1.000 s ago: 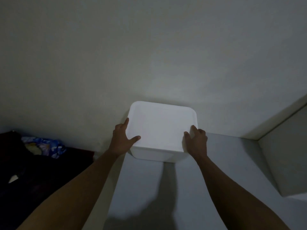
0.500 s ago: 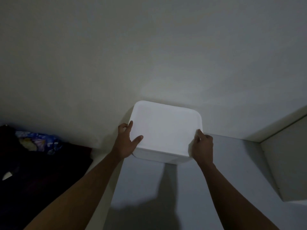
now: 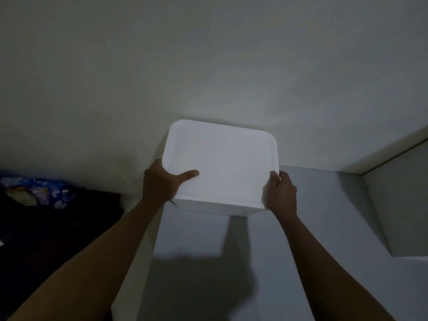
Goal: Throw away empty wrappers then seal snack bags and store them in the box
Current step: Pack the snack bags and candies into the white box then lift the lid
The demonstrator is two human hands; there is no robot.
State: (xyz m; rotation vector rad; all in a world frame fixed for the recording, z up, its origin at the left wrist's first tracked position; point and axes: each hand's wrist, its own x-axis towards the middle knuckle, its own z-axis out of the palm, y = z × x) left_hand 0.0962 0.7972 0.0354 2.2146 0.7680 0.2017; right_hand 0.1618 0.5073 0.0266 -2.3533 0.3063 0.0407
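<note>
A white box [image 3: 222, 163] with rounded corners and a closed lid sits on a pale grey surface [image 3: 312, 228], close against the wall. My left hand [image 3: 162, 184] grips its left side, with the thumb lying across the lid. My right hand [image 3: 280, 193] grips its right front corner, fingers curled round the edge. No snack bags or wrappers are in sight.
The light wall [image 3: 208, 66] fills the upper half. A pale block or cabinet side [image 3: 398, 205] stands at the right. A dark area [image 3: 46, 239] lies at the left with a blue patterned cloth [image 3: 39, 191] on it.
The box has moved a little to the right and further back toward the wall, with both hands still holding its sides.
</note>
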